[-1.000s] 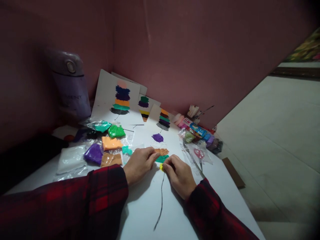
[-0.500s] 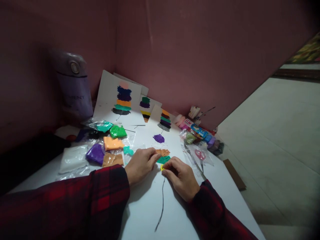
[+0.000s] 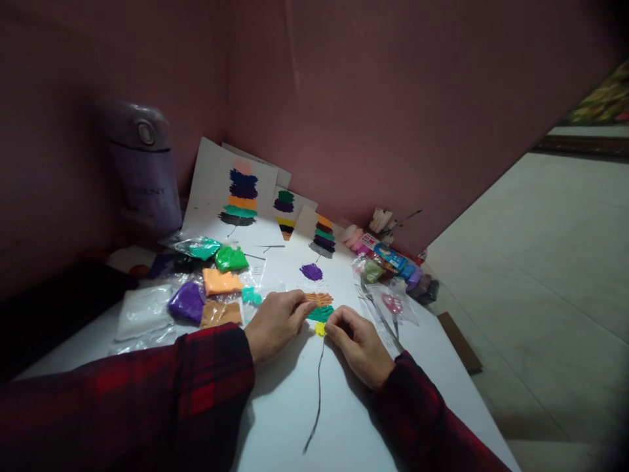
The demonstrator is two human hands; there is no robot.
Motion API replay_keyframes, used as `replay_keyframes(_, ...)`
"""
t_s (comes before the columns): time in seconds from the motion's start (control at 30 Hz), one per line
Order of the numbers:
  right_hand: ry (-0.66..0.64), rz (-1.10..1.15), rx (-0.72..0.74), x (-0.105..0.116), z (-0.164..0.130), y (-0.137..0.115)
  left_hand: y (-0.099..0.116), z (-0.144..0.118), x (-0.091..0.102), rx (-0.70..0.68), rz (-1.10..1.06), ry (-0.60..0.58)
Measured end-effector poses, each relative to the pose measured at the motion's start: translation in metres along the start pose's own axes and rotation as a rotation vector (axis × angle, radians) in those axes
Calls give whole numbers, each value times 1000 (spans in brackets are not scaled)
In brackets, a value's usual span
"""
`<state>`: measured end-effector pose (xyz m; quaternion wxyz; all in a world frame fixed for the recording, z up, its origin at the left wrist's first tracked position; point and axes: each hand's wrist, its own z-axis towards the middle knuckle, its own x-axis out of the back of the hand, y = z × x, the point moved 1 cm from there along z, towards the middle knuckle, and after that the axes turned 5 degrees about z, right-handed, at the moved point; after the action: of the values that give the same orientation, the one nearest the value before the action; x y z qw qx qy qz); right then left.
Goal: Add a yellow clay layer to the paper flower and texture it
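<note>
Right hand fingertips pinched together on yellow clay at top of black line, on white sheet. Left hand just left, fingers together, pressing flat beside teal patch. Clay bags far left.

Yellow clay bit at right hand fingertips; green patch, orange ribbed patch, purple patch beyond; black line between red-black plaid sleeves.

We list, upper left: a purple flask; left of centre: bagged clay packets; centre right: pink-handled scissors, propped finished sheets.
</note>
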<state>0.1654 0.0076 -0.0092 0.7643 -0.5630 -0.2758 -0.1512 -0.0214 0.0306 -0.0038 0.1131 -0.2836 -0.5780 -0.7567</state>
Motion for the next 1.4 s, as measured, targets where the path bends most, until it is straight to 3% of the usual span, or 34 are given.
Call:
replay_keyframes(0.2,-20,-146,74,-4,-4,-10,1,0,1,-1,-7,-1)
replay_keyframes(0.4,50,-358,109,-12,-3,-12,0,-1,0,-6,-15,3)
replay_keyframes(0.47,92,-298,125,-11,-2,-9,-1,-1,0,-6,-24,10)
replay_keyframes(0.63,195,104,65,-5,-2,-5,0,-1,1,-31,-68,27)
replay_keyframes(0.83,175,124,345,-5,-11,-18,11,-9,0,-174,-149,-29)
replay_keyframes(0.9,187,148,358,-5,-14,-19,16,-12,0,-195,-222,-54)
replay_keyframes(1.0,215,155,330,-5,-17,-19,20,-16,-3,-98,-447,-135)
replay_keyframes(1.1,187,145,399,-4,-18,-23,19,-18,-9,52,-610,-209)
replay_keyframes(1.23,178,148,488,-4,-22,-28,14,-17,-12,-10,-510,-158)
replay_keyframes(1.4,143,140,382,-7,-30,-21,9,-17,-8,-169,-319,-56)
